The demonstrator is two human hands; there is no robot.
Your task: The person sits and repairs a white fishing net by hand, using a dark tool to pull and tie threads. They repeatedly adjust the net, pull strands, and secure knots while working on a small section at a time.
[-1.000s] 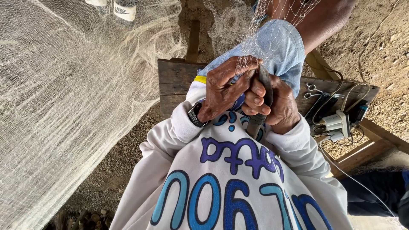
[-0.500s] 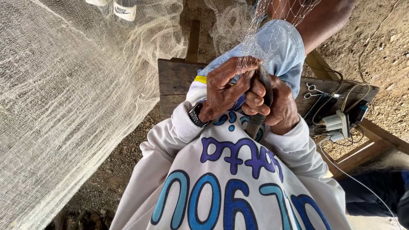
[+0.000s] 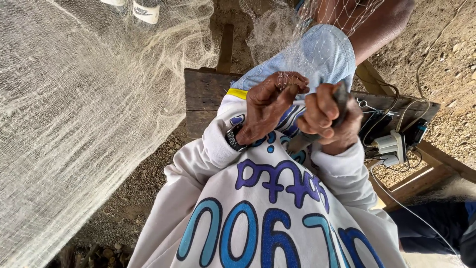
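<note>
Net work looks mid-way: left hand (image 3: 265, 106) pinches fine mesh of the fishing net (image 3: 292, 79) over the knee, right hand (image 3: 327, 116) closed round a dark netting needle (image 3: 341, 97), w/ most net (image 3: 74, 124) bunched at left, untouched.

The left hand (image 3: 265, 106) pinches a strand of the net (image 3: 74, 124) just above the knee (image 3: 322, 54). The right hand (image 3: 329, 116), just beside the left one, closes its grip on a dark tool (image 3: 341, 97). Behind the knee is the wooden worktop (image 3: 203, 94). Right of the knee, a white power strip (image 3: 389, 146) with cables lies on it.
</note>
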